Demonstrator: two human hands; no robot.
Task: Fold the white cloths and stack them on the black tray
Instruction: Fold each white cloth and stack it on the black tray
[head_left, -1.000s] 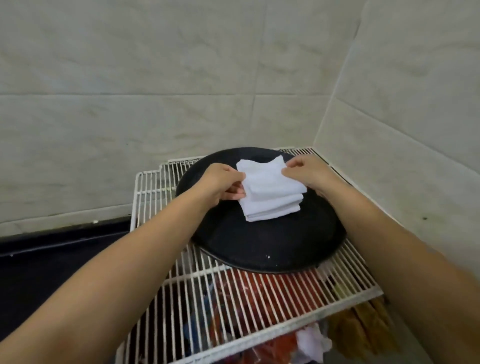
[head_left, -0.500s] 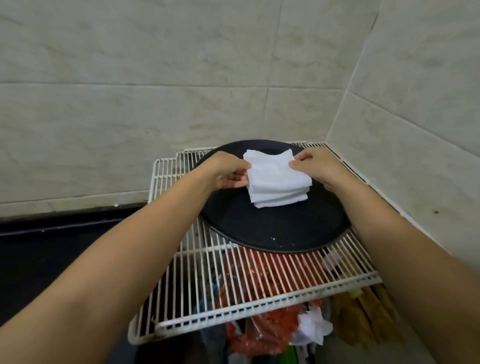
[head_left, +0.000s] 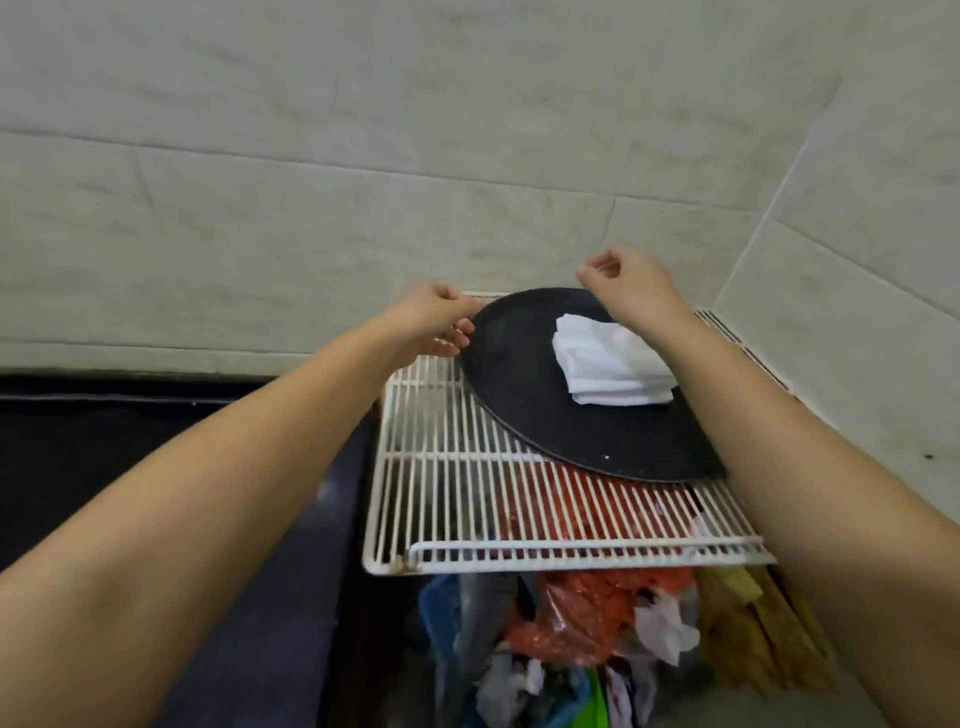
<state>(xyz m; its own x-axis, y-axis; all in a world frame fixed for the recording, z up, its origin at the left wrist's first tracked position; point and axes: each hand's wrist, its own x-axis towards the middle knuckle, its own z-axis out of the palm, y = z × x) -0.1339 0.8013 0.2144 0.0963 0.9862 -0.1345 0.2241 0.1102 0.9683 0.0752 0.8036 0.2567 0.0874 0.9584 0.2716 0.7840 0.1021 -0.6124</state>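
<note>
folded white cloths (head_left: 610, 361) stacked on black tray (head_left: 524, 395) | tray on wire rack (head_left: 467, 499) | left hand (head_left: 431, 322) fingers loosely curled, empty, at tray edge | right hand (head_left: 628, 286) loosely curled, empty, above tray

Soft, even indoor light is falling across the pale tiled wall (head_left: 363, 156), casting no hard shadows or glare. The wide-angle lens is bending the tile lines toward the edges. The whole picture is looking slightly soft, and the forearms nearest the camera are blurring.
</note>
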